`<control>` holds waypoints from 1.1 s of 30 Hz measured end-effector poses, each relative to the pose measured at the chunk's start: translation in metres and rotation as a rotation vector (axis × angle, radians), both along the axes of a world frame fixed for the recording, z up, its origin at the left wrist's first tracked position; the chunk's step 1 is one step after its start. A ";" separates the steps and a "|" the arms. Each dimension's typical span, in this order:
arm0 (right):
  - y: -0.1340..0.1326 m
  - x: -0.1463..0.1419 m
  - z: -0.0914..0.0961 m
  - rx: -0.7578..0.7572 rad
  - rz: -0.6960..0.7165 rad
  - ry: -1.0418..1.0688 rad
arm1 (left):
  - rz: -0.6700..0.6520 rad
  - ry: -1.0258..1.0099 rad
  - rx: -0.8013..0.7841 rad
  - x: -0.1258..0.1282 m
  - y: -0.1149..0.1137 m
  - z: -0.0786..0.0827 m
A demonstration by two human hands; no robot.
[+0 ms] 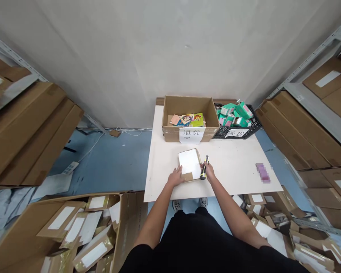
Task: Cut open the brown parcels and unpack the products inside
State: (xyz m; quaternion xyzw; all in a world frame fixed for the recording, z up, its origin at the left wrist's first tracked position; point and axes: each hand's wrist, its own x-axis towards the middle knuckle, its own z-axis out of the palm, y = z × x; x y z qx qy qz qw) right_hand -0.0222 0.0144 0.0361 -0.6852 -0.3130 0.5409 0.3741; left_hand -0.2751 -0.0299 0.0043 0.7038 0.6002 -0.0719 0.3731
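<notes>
On the white table (161,167) lies a small cardboard box (189,176) with a large white label covering most of its top. My left hand (175,176) grips the box at its lower left edge, fingers along the side. In my right hand (209,171) is a black and yellow utility knife (204,170), held upright beside the box's right edge. The right fingertips are close to the box's side; whether they touch it I cannot tell. The knife's blade is too small to make out.
Behind stands an open carton (170,132) holding colourful booklets, and next to it a black crate (224,132) with green boxes. A blurred purple item (263,173) lies at the right. Large cartons of parcels (122,227) flank the table; shelves (309,98) rise at both sides.
</notes>
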 end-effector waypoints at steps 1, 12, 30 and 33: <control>0.001 -0.007 0.006 -0.001 0.029 0.085 | 0.032 0.014 -0.006 -0.015 -0.005 0.000; -0.002 -0.077 0.031 -0.064 0.239 0.180 | 0.025 -0.021 0.189 -0.097 0.008 0.035; 0.030 -0.073 0.021 0.230 0.670 -0.541 | -0.051 0.122 0.137 0.005 0.025 0.015; 0.045 -0.089 0.019 0.228 0.780 -0.607 | -0.043 0.143 0.089 0.005 0.029 0.017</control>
